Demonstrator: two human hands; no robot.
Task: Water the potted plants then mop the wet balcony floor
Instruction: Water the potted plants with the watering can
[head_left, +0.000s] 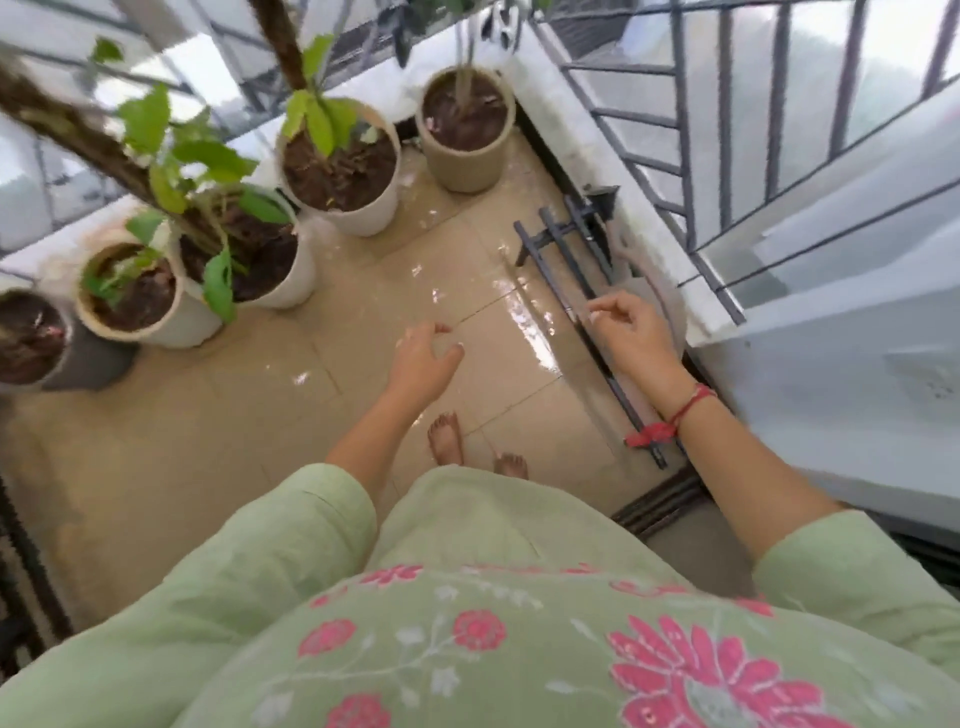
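Balcony floor (483, 312) shines wet at 12 to 2 o'clock from the bare feet (445, 439), likely slippery. Potted plants (340, 171) stand at 10 to 12 o'clock, probably heavy with soaked soil; take them by the rim. Left hand (423, 358) and right hand (626, 332) hold nothing, fingers (605, 307) loosely curled.

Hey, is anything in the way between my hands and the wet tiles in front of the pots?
Mostly no. The left hand and right hand hang empty above the wet tiles with open air between. Only a dark metal rack lies on the floor along the right wall, covering the wet patch's right edge.
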